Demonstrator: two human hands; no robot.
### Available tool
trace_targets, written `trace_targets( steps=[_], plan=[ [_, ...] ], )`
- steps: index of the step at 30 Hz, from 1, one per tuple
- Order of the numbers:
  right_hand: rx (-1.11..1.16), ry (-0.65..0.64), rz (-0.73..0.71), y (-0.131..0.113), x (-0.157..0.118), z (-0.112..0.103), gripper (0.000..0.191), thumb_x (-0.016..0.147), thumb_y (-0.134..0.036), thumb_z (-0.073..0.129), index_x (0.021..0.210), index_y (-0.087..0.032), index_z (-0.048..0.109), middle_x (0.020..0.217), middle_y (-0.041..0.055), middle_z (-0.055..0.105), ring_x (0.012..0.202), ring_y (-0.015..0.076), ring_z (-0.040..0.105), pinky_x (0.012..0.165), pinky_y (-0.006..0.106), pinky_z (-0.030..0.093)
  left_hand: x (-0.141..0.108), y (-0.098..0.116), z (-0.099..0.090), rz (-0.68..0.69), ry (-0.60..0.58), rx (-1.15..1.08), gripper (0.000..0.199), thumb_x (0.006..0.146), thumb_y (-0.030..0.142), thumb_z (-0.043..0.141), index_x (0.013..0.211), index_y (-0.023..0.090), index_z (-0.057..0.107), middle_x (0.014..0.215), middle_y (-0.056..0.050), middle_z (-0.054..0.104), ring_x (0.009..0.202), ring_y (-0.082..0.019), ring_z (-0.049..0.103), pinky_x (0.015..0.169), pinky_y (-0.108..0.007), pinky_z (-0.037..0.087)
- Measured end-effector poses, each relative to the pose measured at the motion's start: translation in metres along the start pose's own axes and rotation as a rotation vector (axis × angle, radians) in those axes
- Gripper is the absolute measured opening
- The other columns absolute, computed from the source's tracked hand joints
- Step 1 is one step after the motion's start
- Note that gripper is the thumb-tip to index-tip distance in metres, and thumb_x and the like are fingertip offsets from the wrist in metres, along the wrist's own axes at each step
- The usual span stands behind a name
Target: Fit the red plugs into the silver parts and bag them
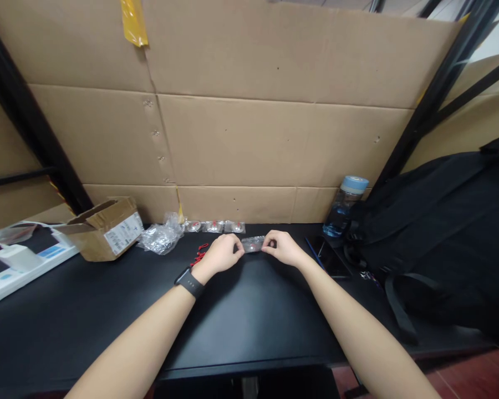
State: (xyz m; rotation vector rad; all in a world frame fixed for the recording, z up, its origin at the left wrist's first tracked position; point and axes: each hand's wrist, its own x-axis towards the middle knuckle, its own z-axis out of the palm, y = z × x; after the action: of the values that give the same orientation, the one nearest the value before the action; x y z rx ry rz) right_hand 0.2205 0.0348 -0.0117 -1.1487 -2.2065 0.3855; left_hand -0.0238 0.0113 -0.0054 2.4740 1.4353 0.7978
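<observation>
Between my two hands is a small clear plastic packet [253,244] with something red and round-looking inside. My left hand [222,254], with a dark watch on its wrist, pinches the packet's left end. The fingertips of my right hand [283,247] are closed on its right end. Several red cords [198,256] lie on the table just left of my left hand, partly hidden by it. Behind the hands, a row of three similar packets [214,226] rests against the cardboard wall, each with a bit of red showing.
An opened cardboard box [103,230], crumpled bubble wrap [163,235] and a white power strip [29,271] occupy the left side. To the right are a phone [327,256], a blue-capped bottle [344,208] and a large black backpack [444,233]. Cardboard [241,138] walls the back of the black table [249,321].
</observation>
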Motion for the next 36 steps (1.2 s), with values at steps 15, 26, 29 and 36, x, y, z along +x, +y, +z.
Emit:
trace_targets(
  steps=[15,26,29,36],
  plan=[
    [0.396,0.059,0.324,0.001,0.002,0.012,0.038,0.071,-0.016,0.072,0.107,-0.021,0.060,0.070,-0.0028,0.071,0.063,0.0144,0.065,0.064,0.024,0.049,-0.001,0.006,0.009,-0.284,0.045,-0.181,0.043,0.079,0.022,0.061,0.118,0.025,0.044,0.082,0.004,0.076,0.085,-0.022,0.071,0.084,-0.035,0.042],
    [-0.229,-0.125,0.075,-0.015,-0.009,0.005,0.042,0.068,-0.015,0.074,0.109,-0.027,0.073,0.111,0.0065,0.064,0.101,0.0234,0.059,0.080,0.031,0.047,-0.011,0.010,0.022,-0.024,-0.104,0.220,0.040,0.087,0.020,0.051,0.123,0.031,0.064,0.115,-0.008,0.064,0.110,-0.029,0.054,0.091,-0.042,0.037],
    [-0.242,-0.118,0.042,-0.015,-0.009,0.008,0.034,0.073,-0.020,0.074,0.106,-0.028,0.074,0.120,0.0060,0.064,0.109,0.0257,0.057,0.085,0.034,0.048,-0.012,0.011,0.021,0.010,-0.087,0.221,0.039,0.084,0.026,0.059,0.122,0.030,0.064,0.123,-0.008,0.060,0.118,-0.030,0.048,0.093,-0.043,0.037],
    [-0.130,-0.121,0.058,-0.010,-0.007,0.007,0.021,0.090,-0.032,0.064,0.108,-0.032,0.076,0.104,0.0029,0.078,0.094,0.0223,0.070,0.077,0.029,0.049,-0.011,0.013,0.020,-0.025,0.005,0.254,0.022,0.097,0.028,0.050,0.106,0.027,0.071,0.121,-0.008,0.063,0.125,-0.030,0.042,0.095,-0.045,0.035]
  ],
)
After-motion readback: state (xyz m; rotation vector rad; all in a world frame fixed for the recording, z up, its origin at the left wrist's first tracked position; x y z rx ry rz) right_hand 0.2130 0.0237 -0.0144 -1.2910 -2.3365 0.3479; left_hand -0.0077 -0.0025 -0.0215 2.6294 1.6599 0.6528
